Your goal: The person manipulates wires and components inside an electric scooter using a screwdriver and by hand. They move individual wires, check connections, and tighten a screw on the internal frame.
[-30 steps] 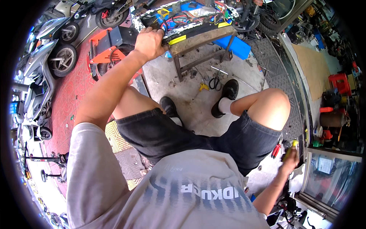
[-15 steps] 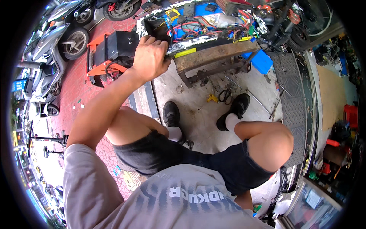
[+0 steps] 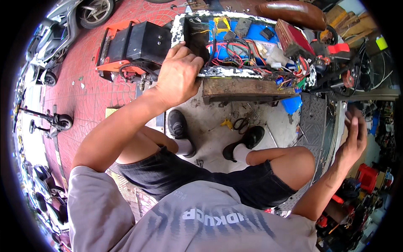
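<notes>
My left hand (image 3: pixel 178 75) grips the near white rim of an opened scooter body (image 3: pixel 243 72), beside a black box-shaped part (image 3: pixel 196 31) standing inside it. The open bay holds a tangle of red, blue and yellow wires (image 3: pixel 247 46) over a blue floor. My right hand (image 3: pixel 354 136) is raised at the right, away from the scooter, fingers spread, with nothing in it. My knees and black shoes (image 3: pixel 178 124) are below the scooter on the concrete floor.
A black and orange machine (image 3: pixel 134 46) sits left of the scooter. A brown seat (image 3: pixel 291 14) lies at the top. Small tools, including a yellow-handled one (image 3: pixel 226 124), lie on the floor. Parked scooters (image 3: pixel 50 122) stand on red paving at left; cluttered shelves are at right.
My right hand, low beside my hip with a small tool a second ago, has risen empty to the right. The view has swung closer to the scooter; my left hand stays on its rim.
</notes>
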Available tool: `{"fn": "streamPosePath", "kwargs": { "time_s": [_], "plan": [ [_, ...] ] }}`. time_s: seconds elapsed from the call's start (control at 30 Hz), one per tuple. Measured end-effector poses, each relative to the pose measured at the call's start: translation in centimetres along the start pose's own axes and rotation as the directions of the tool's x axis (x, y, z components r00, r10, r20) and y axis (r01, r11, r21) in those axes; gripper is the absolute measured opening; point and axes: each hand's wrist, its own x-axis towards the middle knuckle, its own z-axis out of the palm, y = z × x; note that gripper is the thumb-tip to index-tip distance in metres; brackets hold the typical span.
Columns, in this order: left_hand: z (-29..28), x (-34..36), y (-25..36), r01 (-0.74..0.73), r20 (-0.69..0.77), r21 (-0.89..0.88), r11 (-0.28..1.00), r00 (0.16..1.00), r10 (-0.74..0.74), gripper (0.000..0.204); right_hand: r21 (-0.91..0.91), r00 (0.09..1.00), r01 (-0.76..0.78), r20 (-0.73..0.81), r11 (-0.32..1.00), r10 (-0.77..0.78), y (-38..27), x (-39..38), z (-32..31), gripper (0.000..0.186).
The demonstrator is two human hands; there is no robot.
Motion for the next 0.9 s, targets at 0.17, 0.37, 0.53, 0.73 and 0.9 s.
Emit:
{"fn": "streamPosePath", "kwargs": {
  "time_s": [0.17, 0.37, 0.53, 0.73, 0.9],
  "plan": [
    [0.1, 0.0, -0.4, -0.006, 0.066, 0.008, 1.000, 0.998, 0.005, 0.028, 0.267, 0.822, 0.409, 0.308, 0.873, -0.479, -7.2, 1.1, 6.8, 0.021],
    [-0.6, 0.1, -0.3, 0.035, 0.083, -0.026, 0.999, 0.996, -0.032, 0.027, 0.474, 0.765, 0.364, 0.339, 0.802, -0.548, -6.9, -0.8, 14.8, 0.014],
    [-0.9, 0.6, 0.0, 0.026, 0.151, -0.047, 0.999, 0.988, -0.019, 0.039, 0.462, 0.747, 0.398, 0.338, 0.793, -0.572, -6.4, -2.6, 17.9, 0.010],
    [-3.4, 1.5, -0.6, 0.005, 0.186, -0.155, 0.988, 0.982, 0.024, 0.034, 0.335, 0.745, 0.547, 0.224, 0.767, -0.629, -5.7, -3.3, 20.6, 0.007],
    [-4.1, 2.8, -1.0, 0.356, 0.198, -0.475, 0.805, 0.934, -0.297, 0.023, 0.335, 0.726, 0.564, 0.235, 0.755, -0.647, -5.7, -4.1, 20.0, 0.008]
  ]
}}
